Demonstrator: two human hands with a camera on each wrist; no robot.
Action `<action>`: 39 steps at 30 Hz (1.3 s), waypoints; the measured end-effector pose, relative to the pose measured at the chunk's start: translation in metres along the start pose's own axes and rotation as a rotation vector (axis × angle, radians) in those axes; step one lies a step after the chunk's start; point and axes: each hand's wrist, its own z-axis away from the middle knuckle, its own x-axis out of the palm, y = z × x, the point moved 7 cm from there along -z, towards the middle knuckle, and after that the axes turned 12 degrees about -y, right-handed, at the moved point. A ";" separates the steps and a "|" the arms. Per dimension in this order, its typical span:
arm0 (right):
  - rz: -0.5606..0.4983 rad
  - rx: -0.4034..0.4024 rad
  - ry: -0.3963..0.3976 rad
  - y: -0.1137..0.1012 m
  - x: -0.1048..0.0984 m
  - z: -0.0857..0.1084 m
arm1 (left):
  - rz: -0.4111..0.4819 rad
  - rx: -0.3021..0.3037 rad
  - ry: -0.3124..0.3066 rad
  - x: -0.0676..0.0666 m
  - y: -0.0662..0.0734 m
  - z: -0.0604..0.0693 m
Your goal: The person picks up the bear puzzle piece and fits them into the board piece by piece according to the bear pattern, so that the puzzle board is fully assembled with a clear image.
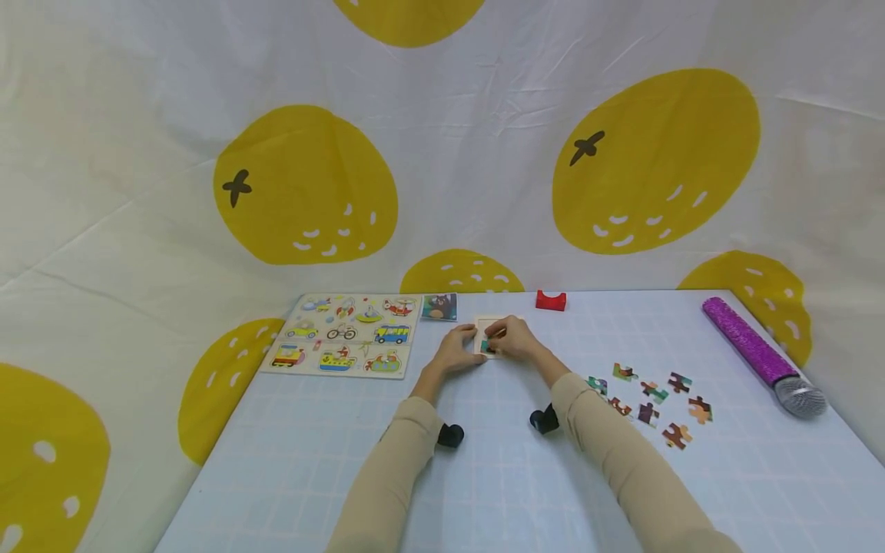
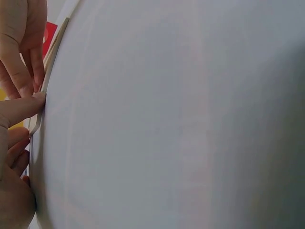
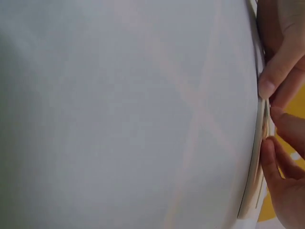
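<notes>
A small pale wooden puzzle tray (image 1: 482,326) lies flat on the table, with a teal and dark puzzle piece (image 1: 486,346) in its lower part. My left hand (image 1: 456,349) grips the tray's left side, its thumb (image 2: 28,106) on the near edge. Over the tray, my right hand (image 1: 514,338) has its fingers bent down and pinches at the puzzle piece, which they partly cover. Both hands meet the tray in the right wrist view, where the right thumb (image 3: 268,155) touches its near rim.
Several loose puzzle pieces (image 1: 648,414) lie scattered to the right. Beyond them is a purple glitter microphone (image 1: 750,342). A vehicle picture board (image 1: 356,333) lies left, beside a small bear picture card (image 1: 439,307). A red notched block (image 1: 551,300) stands at the back edge.
</notes>
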 end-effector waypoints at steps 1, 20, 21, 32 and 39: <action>0.010 -0.008 0.000 -0.001 0.000 0.000 | 0.001 0.002 0.002 0.000 0.000 0.000; 0.095 -0.061 0.016 -0.009 0.008 0.003 | 0.016 0.040 0.011 -0.001 0.001 0.002; 0.098 -0.060 -0.009 -0.010 0.007 0.004 | 0.016 0.035 0.009 -0.001 0.001 0.002; 0.119 -0.048 -0.014 0.008 -0.064 0.066 | 0.005 -0.038 -0.018 -0.004 0.009 0.001; 0.219 0.121 -0.008 0.062 -0.116 0.135 | 0.003 -0.064 -0.028 -0.003 0.007 0.003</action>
